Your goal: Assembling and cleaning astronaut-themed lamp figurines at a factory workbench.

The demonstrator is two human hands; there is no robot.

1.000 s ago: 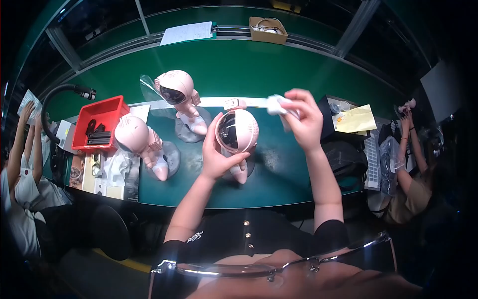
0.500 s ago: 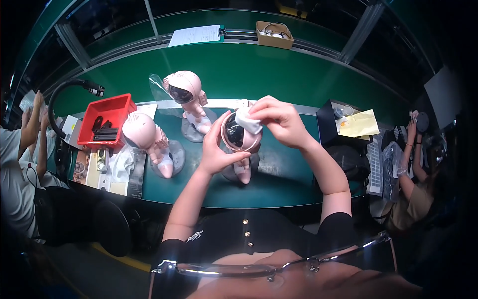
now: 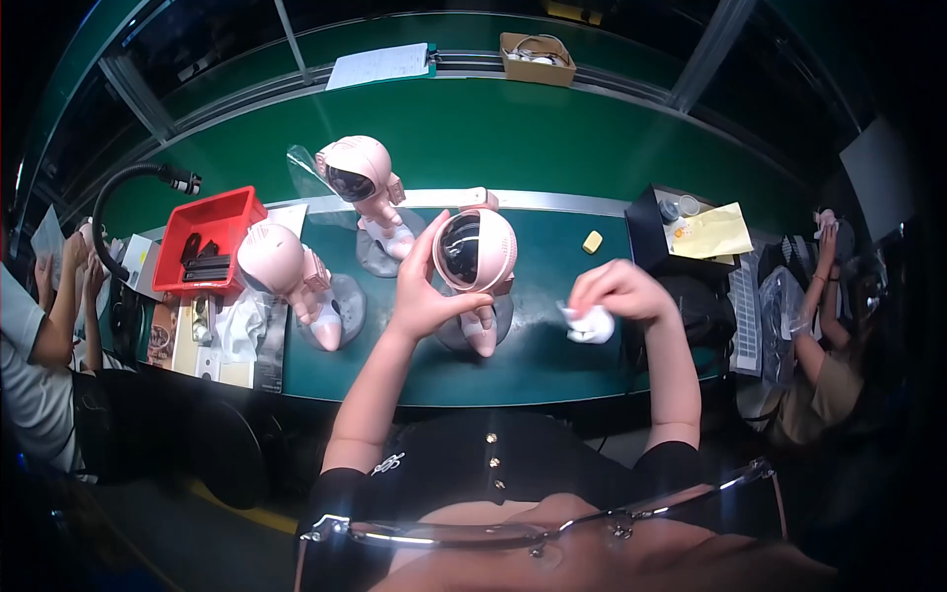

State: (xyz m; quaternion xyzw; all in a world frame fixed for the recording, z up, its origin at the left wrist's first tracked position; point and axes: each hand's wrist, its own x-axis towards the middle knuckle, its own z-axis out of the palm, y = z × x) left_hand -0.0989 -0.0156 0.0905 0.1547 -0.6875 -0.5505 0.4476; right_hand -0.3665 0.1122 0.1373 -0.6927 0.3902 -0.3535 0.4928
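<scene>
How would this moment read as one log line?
left hand: holds pink round-headed toy robot | right hand: holds crumpled white cloth | green table

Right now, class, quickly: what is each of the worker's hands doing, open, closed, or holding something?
Left hand: closed around the head of the pink robot toy.
Right hand: closed on a crumpled white cloth.

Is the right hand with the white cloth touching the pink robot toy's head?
Apart. The head view shows bare green table between the right hand holding the white cloth and the pink robot toy.
</scene>
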